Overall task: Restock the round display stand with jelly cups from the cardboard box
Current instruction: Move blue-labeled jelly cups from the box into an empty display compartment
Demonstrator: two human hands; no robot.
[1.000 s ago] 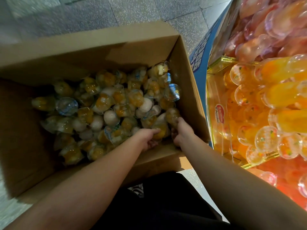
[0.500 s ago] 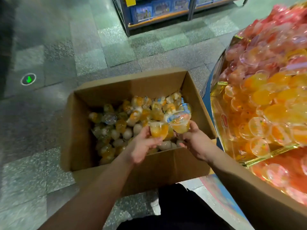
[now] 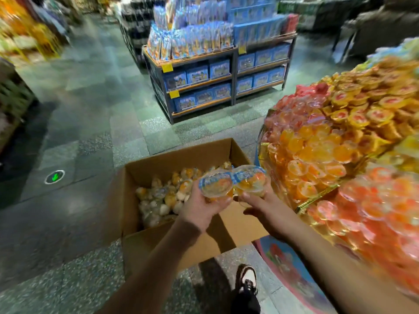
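Note:
An open cardboard box (image 3: 136,214) sits on the floor, holding several orange and white jelly cups (image 3: 163,196). My left hand (image 3: 201,207) grips a clear jelly cup with a blue-rimmed lid (image 3: 215,183) above the box. My right hand (image 3: 260,202) grips a second such cup (image 3: 249,177) right beside the first. The round display stand (image 3: 272,152) rises at the right, its tiers heaped with orange, yellow and pink jelly cups (image 3: 317,150).
A blue shelf unit (image 3: 204,71) full of blue boxes and packets stands across the tiled aisle. A green arrow marker (image 3: 54,177) is set in the floor at left. My shoe (image 3: 246,279) stands on the floor below the box.
Both hands rose out of the box, each with a jelly cup, and now hold them higher, toward the stand. My view has lifted from the box to the aisle.

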